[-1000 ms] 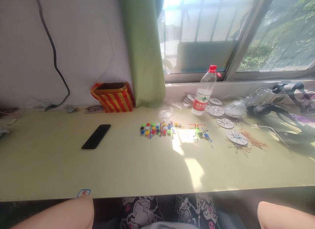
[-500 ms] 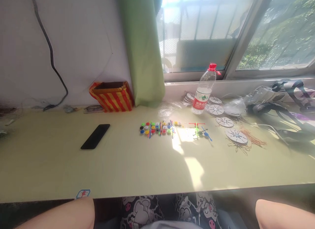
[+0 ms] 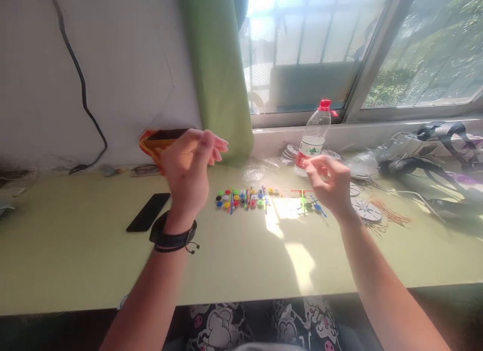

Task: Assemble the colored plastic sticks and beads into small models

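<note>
My left hand (image 3: 192, 167) is raised in front of the striped container (image 3: 152, 149) and covers much of it. Its fingers are loosely bent and apart, with no object showing in them. A black watch (image 3: 173, 240) is on that wrist. My right hand (image 3: 332, 182) hovers before the water bottle (image 3: 314, 145), fingers curled and thumb near the index tip; nothing shows between them. Small coloured discs (image 3: 242, 198) lie in rows on the table between the hands, with thin coloured rods among them. Blue, green and red pointed sticks (image 3: 309, 205) lie just below my right hand.
A black phone (image 3: 145, 217) lies on the table (image 3: 241, 260) at left. White round pieces with cords (image 3: 366, 210) lie at right, partly behind my right arm. Black straps (image 3: 415, 170) are beyond them. The green curtain (image 3: 222, 89) hangs beside the window.
Both hands have come up into view over the table, from the lower edge where only parts of the arms showed. The things on the table lie as before.
</note>
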The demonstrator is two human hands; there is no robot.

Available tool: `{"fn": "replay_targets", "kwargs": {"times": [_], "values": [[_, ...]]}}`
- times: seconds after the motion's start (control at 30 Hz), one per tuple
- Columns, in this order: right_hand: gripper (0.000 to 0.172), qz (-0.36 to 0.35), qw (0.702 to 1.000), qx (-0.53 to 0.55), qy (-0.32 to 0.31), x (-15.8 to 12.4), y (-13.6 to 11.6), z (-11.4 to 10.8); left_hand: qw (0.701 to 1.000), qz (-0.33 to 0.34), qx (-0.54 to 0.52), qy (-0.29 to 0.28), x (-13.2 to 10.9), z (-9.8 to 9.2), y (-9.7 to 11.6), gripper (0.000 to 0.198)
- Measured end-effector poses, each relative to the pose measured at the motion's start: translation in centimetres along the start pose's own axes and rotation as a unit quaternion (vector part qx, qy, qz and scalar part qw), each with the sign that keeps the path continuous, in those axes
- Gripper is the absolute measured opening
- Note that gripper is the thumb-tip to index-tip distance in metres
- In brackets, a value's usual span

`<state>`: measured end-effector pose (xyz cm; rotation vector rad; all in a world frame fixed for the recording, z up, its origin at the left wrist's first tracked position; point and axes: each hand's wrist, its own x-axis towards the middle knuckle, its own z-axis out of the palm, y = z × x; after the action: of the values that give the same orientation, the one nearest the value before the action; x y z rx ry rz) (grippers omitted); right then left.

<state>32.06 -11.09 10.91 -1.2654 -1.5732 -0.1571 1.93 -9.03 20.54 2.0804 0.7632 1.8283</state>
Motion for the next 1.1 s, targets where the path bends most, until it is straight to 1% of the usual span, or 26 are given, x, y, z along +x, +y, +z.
{"fn": "replay_targets", "kwargs": {"times": [0.03,0.07,0.13,0.17,0.23,0.3,0.33,0.43,0.53,0.63,0.77,0.87,0.93,1.03,1.1], "values": [[0.024,0.015,0.999,-0.019,-0.043,-0.3,0.7,1.5,0.999,-0.006,0.023,-0.047,-0.2,1.0,-1.2,0.030],[0.022,0.024,0.994,-0.038,-0.102,-0.7,1.4,3.1,0.992,-0.017,0.057,-0.114,-0.6,2.2,-2.7,0.026],[0.019,0.047,0.977,-0.101,-0.183,-1.9,2.8,5.8,0.962,-0.014,0.125,-0.243,-1.8,4.9,-6.0,0.022],[0.018,0.040,0.966,-0.121,-0.223,-2.5,3.4,6.9,0.944,-0.006,0.153,-0.291,-2.6,6.3,-7.6,0.023],[0.020,0.028,0.952,-0.147,-0.267,-3.6,4.2,8.3,0.915,-0.008,0.199,-0.351,-4.1,8.6,-10.4,0.029],[0.021,0.018,0.942,-0.178,-0.284,-4.2,4.6,8.9,0.889,-0.010,0.226,-0.398,-5.2,10.4,-12.5,0.029],[0.022,0.014,0.938,-0.193,-0.288,-4.3,4.7,9.1,0.881,-0.019,0.234,-0.410,-5.7,11.1,-13.3,0.028],[0.021,0.011,0.929,-0.222,-0.296,-4.3,4.7,9.1,0.878,-0.035,0.237,-0.415,-6.4,12.4,-14.7,0.020],[0.021,0.014,0.926,-0.230,-0.300,-4.2,4.7,9.1,0.877,-0.048,0.230,-0.419,-6.6,12.9,-15.4,0.010],[0.021,0.020,0.929,-0.227,-0.293,-4.3,4.8,9.2,0.881,-0.058,0.226,-0.411,-6.6,12.9,-15.7,0.007],[0.017,0.030,0.945,-0.192,-0.264,-4.2,5.0,8.8,0.890,-0.050,0.230,-0.390,-6.4,12.4,-15.3,0.011],[0.014,0.056,0.961,-0.159,-0.220,-3.8,5.2,8.3,0.899,-0.063,0.224,-0.372,-6.3,11.5,-14.2,0.016],[0.011,0.079,0.971,-0.128,-0.185,-3.6,5.2,8.0,0.908,-0.078,0.205,-0.357,-6.4,10.5,-13.2,0.018],[0.009,0.116,0.981,-0.045,-0.152,-3.3,5.0,7.6,0.924,-0.111,0.152,-0.333,-7.4,8.3,-11.5,0.018],[0.009,0.136,0.979,0.028,-0.149,-3.2,4.6,7.5,0.930,-0.151,0.093,-0.322,-8.6,6.7,-10.5,0.020]]}}
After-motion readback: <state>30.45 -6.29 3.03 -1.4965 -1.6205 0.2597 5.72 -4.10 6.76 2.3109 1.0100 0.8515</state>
